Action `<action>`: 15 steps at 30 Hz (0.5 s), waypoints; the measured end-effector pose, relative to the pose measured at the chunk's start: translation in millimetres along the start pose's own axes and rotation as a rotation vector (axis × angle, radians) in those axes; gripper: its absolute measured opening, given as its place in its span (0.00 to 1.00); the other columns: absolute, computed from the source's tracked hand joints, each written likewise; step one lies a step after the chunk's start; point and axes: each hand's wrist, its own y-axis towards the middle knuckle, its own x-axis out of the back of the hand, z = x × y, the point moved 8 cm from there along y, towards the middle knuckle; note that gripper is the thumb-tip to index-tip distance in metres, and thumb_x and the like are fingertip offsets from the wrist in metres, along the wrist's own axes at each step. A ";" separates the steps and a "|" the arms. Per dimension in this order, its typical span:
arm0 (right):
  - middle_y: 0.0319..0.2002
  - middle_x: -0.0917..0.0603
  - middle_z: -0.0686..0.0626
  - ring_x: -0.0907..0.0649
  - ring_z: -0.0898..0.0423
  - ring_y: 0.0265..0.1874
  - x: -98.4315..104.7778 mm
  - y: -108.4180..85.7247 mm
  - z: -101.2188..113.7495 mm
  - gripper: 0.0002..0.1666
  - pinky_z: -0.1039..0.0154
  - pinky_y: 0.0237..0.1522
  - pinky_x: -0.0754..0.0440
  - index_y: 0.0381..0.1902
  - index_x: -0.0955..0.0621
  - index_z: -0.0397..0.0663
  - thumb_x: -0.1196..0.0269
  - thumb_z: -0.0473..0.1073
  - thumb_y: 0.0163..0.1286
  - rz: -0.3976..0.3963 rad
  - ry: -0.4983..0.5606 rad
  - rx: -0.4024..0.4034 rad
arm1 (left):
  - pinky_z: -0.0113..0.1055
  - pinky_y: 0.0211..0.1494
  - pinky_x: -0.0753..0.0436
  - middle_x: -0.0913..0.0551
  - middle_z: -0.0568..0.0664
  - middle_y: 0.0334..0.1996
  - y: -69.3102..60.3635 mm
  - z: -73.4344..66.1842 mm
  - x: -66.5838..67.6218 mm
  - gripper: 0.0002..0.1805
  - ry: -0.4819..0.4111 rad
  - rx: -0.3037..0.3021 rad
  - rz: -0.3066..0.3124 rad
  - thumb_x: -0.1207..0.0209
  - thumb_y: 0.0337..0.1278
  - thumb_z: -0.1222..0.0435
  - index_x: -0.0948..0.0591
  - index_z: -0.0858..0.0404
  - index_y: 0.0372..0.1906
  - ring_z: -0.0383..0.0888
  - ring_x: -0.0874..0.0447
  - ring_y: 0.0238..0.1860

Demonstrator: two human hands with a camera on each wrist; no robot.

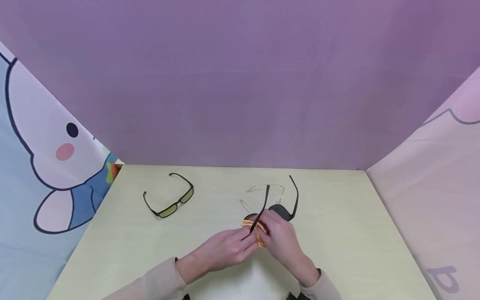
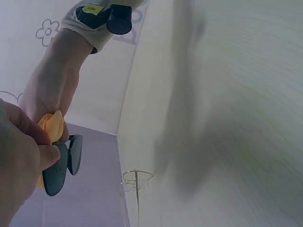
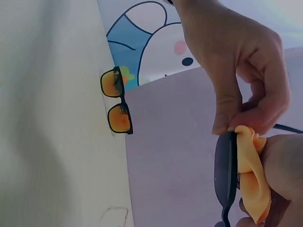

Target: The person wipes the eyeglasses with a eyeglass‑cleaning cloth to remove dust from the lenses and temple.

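I held the dark sunglasses (image 3: 225, 170) above the pale table (image 1: 356, 233), their 2 arms unfolded. My left hand (image 1: 226, 248) pinched them at 1 end of the frame, between thumb and fingers. The fingers of my right hand (image 1: 279, 237) were curled round an orange cloth (image 3: 251, 175), which lay bunched against 1 lens; part of that grip was hidden. Beyond my hands stood 1 pair of thin wire-framed glasses (image 2: 137, 177). Well apart to my left, 1 black-framed pair with yellowish lenses (image 1: 168, 210) rested on the table, arms open.
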 end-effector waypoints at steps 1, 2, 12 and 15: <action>0.33 0.15 0.55 0.20 0.62 0.29 0.2 0.0 0.0 0.15 0.70 0.24 0.22 0.37 0.14 0.49 0.23 0.31 0.53 -0.003 -0.007 0.006 | 0.27 0.48 0.17 0.16 0.48 0.43 -0.1 -0.2 -0.3 0.20 0.000 -0.001 0.002 0.64 0.77 0.75 0.19 0.61 0.43 0.40 0.21 0.42; 0.33 0.16 0.55 0.21 0.62 0.29 0.8 0.0 -0.8 0.14 0.70 0.24 0.22 0.37 0.14 0.50 0.23 0.33 0.55 -0.008 -0.023 0.009 | 0.27 0.48 0.17 0.16 0.48 0.43 0.0 -0.5 -0.6 0.21 0.001 -0.002 0.008 0.64 0.77 0.76 0.19 0.61 0.43 0.40 0.21 0.42; 0.34 0.15 0.57 0.21 0.62 0.29 4.0 -1.3 -4.3 0.12 0.71 0.25 0.22 0.40 0.13 0.53 0.25 0.36 0.58 -0.041 -0.013 0.044 | 0.27 0.49 0.17 0.16 0.48 0.43 1.0 0.3 0.4 0.20 -0.005 0.005 0.008 0.64 0.77 0.76 0.20 0.60 0.42 0.41 0.20 0.43; 0.35 0.14 0.55 0.18 0.60 0.32 1.7 -2.8 0.3 0.13 0.68 0.27 0.19 0.41 0.13 0.51 0.26 0.35 0.58 -0.025 0.003 0.100 | 0.26 0.48 0.18 0.16 0.48 0.43 1.0 -0.5 1.4 0.20 0.003 -0.001 -0.003 0.64 0.77 0.75 0.19 0.61 0.42 0.40 0.21 0.42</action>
